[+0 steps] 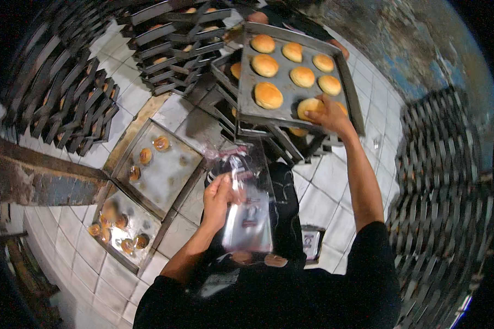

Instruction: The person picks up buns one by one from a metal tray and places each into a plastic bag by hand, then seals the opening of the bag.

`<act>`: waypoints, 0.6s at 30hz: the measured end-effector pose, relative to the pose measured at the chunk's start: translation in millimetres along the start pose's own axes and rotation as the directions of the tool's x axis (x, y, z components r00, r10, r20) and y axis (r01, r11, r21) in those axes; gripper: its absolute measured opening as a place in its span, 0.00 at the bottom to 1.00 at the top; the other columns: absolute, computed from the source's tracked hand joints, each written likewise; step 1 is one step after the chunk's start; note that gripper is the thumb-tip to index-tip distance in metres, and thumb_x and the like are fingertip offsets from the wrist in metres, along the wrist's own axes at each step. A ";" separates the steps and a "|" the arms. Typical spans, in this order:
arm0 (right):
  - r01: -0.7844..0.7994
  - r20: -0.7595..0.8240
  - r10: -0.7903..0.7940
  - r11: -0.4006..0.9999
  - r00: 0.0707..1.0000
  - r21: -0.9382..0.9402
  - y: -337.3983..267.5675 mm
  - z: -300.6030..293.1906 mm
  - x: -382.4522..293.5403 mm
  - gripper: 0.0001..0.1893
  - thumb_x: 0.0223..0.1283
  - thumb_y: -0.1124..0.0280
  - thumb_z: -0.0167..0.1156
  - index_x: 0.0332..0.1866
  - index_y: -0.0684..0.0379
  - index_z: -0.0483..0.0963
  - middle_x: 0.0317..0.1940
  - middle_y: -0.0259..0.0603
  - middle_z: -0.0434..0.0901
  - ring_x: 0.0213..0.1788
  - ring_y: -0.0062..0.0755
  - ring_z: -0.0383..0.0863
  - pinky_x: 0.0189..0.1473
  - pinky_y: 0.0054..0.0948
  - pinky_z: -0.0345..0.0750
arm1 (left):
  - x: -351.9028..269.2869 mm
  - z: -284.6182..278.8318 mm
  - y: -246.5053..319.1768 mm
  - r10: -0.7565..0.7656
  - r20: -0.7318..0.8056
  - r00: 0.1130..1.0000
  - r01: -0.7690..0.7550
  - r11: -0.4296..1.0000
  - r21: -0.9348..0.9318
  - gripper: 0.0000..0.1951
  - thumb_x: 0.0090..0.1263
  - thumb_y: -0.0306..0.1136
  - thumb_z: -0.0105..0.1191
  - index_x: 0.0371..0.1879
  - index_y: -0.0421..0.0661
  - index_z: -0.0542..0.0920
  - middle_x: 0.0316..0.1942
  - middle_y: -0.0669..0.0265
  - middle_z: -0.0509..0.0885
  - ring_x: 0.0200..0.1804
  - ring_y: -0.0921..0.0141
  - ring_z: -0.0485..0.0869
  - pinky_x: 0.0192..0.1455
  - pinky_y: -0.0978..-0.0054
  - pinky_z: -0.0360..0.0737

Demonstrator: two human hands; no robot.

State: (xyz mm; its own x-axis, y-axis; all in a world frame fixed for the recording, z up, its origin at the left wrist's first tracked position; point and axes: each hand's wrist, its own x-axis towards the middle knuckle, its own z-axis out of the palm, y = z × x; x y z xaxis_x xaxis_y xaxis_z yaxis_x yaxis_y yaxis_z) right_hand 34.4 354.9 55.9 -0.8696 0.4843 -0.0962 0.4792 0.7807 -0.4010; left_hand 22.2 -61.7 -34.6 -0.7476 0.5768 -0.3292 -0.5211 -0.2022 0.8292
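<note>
My right hand (333,116) reaches over the near edge of a metal baking tray (286,96) and has its thumb and fingers around a round golden bun (308,109). Several more buns (302,77) lie spaced apart on that tray; one is partly hidden behind my hand. Over my lap, my left hand (218,199) pinches clear plastic bags (251,222), printed and shiny. Whether it grips one bag or a stack cannot be made out. The tray rests on a pile of other trays (226,74) that also hold buns.
On the left, two trays hold wrapped buns (145,156) on the tiled floor (329,201). Tall stacks of dark trays (177,49) rise at the far left and along the right wall (432,197). Another person's hand (258,17) is at the tray's far edge.
</note>
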 end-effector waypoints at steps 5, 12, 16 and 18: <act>0.178 -0.285 0.020 0.737 0.958 0.652 -56.8 -20.3 -59.2 0.32 0.61 0.65 0.73 0.66 0.64 0.67 0.52 0.45 0.80 0.56 0.34 0.82 0.59 0.30 0.77 | 28.0 17.6 30.6 -0.111 -0.017 0.994 0.101 0.954 -0.282 0.15 0.83 0.44 0.49 0.53 0.44 0.79 0.47 0.58 0.89 0.45 0.66 0.88 0.47 0.67 0.85; 0.464 -0.397 -0.284 0.738 0.872 0.490 -154.6 68.4 -207.3 0.23 0.53 0.77 0.73 0.55 0.62 0.76 0.55 0.47 0.80 0.60 0.44 0.81 0.62 0.38 0.77 | 87.4 16.3 32.0 -0.243 -0.088 0.966 0.182 0.881 -0.437 0.16 0.74 0.42 0.63 0.51 0.46 0.79 0.48 0.60 0.86 0.55 0.63 0.85 0.51 0.63 0.85; 0.569 -0.621 -0.423 0.821 0.659 0.044 -135.1 90.1 -204.2 0.28 0.39 0.84 0.70 0.53 0.61 0.78 0.51 0.48 0.81 0.56 0.53 0.82 0.60 0.44 0.79 | 42.4 71.2 55.0 -0.165 0.063 0.984 0.177 0.927 -0.332 0.19 0.80 0.51 0.49 0.47 0.47 0.82 0.51 0.62 0.87 0.51 0.62 0.86 0.52 0.62 0.83; 0.533 -0.638 -0.433 0.845 0.637 -0.041 -153.4 76.3 -207.6 0.25 0.41 0.80 0.70 0.51 0.58 0.78 0.48 0.45 0.82 0.54 0.47 0.83 0.56 0.43 0.77 | 29.9 77.2 54.5 -0.204 0.131 0.970 0.239 0.892 -0.384 0.19 0.80 0.51 0.48 0.49 0.48 0.82 0.51 0.64 0.88 0.52 0.65 0.86 0.53 0.63 0.83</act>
State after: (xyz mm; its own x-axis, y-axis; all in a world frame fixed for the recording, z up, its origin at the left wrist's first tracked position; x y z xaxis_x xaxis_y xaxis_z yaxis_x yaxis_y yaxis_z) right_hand 132.3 104.4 67.9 -0.6857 0.2228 0.6930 -0.0536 0.9340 -0.3532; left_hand 3.1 5.6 35.6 -0.5650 0.7047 -0.4292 -0.8017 -0.3458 0.4875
